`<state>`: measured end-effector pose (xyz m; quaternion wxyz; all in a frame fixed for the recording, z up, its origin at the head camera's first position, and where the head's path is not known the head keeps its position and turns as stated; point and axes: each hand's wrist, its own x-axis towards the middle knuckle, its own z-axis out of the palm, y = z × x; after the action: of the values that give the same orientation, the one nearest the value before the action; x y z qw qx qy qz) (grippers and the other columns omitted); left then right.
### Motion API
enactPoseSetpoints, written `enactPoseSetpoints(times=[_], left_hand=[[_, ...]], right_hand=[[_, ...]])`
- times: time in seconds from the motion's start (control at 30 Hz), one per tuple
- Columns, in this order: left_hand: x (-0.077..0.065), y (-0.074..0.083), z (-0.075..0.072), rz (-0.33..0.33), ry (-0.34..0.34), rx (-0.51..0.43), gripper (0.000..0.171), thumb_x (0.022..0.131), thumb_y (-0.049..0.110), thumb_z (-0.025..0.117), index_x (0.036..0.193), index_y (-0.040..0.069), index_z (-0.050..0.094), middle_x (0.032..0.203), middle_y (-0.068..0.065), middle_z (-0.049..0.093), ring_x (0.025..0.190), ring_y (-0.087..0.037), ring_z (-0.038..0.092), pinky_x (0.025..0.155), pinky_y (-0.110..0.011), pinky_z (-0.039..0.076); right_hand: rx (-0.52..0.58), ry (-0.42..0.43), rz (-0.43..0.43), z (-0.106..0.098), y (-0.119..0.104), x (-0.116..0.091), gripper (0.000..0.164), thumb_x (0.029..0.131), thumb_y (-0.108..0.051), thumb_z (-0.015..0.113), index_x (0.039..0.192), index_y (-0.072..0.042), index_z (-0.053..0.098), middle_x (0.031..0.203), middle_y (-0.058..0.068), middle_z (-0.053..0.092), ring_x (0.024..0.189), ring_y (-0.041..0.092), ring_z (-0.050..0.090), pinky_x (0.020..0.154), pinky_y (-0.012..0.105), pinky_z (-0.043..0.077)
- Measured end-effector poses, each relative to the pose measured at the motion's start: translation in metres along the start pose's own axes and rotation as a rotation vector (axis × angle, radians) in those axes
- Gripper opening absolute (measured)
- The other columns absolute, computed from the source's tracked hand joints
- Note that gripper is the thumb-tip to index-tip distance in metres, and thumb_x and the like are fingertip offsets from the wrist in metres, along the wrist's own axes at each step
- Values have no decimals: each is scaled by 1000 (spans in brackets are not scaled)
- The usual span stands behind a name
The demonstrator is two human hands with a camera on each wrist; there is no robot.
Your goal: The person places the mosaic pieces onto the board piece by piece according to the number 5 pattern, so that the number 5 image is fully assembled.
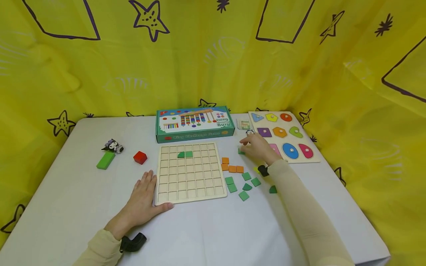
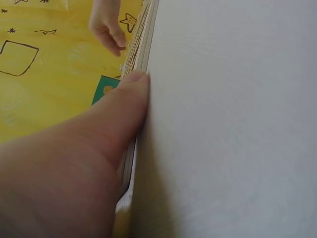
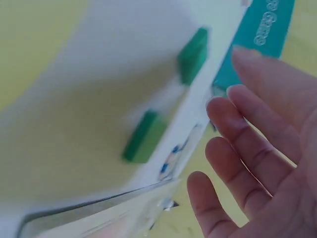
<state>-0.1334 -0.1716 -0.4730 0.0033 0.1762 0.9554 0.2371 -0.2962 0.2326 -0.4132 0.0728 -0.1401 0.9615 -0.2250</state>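
Observation:
A wooden grid board [image 1: 190,173] lies on the table, a dark green rounded tile [image 1: 181,154] and a lighter green square tile [image 1: 189,154] side by side in its upper cells. My left hand [image 1: 141,201] rests at the board's lower left corner, fingers along the left side and thumb on the front edge. Beyond the board's right side, my right hand [image 1: 254,147] hovers by a green tile [image 1: 241,151]. In the right wrist view its loosely bent fingers [image 3: 225,153] hold nothing, and two blurred green tiles [image 3: 145,137] lie on the table nearby.
Orange tiles [image 1: 232,169] and several green tiles [image 1: 244,195] lie right of the board. Behind it stands a Ring Challenge Game box [image 1: 195,125]; a shape puzzle board [image 1: 309,160] lies back right. To the left are a red cube [image 1: 140,157], green block [image 1: 105,160] and small figurine [image 1: 113,146].

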Motion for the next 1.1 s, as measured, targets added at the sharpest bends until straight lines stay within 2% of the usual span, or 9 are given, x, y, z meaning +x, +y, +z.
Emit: enactPoseSetpoints(times=[0.17,0.27,0.43,0.63,0.73,0.9,1.1], left_hand=[[0,-1,1,3,-3,-5,111,80,64,67,145,-16,26,153,-34,15,142,-48,8,110,-64,11],[1,0,2,6,-3,-15,111,80,64,68,144,-16,26,153,-34,15,142,-48,8,109,-64,11],[1,1,1,5,1,-10,110,81,64,67,145,-15,27,153,-34,16,142,-48,9,110,-64,11],[1,1,-1,-8,-7,6,109,81,65,66,145,-14,26,154,-33,16,142,-47,9,110,-63,10],[1,2,-1,-11,-8,5,110,80,65,66,145,-14,26,154,-33,16,142,-47,9,110,-63,10],[1,1,0,-14,-8,10,110,80,65,66,145,-14,27,154,-33,16,142,-47,9,110,-63,10],[1,1,1,-13,-8,13,110,80,65,67,145,-14,26,154,-33,16,143,-47,9,110,-63,9]], right_hand=[[-30,-51,-9,1,6,-7,32,90,-16,73,118,-1,70,102,9,62,98,27,47,88,40,43],[-80,-51,-54,3,8,-5,27,89,-14,73,112,1,71,101,11,63,97,29,47,87,40,44],[-133,-38,-56,7,9,-3,24,91,-15,72,110,0,70,102,12,62,98,30,46,88,42,41],[-70,-22,-37,10,5,2,27,95,-18,67,114,0,66,104,11,63,99,28,48,91,42,43],[-11,6,-41,12,-2,5,29,96,-20,65,117,-1,65,106,11,63,100,27,50,93,41,43],[45,42,-99,16,-22,9,29,97,-20,64,120,-2,67,108,9,65,104,26,51,97,42,41],[78,35,-168,28,-53,16,31,96,-21,65,120,-3,68,106,6,66,103,24,51,94,40,42]])
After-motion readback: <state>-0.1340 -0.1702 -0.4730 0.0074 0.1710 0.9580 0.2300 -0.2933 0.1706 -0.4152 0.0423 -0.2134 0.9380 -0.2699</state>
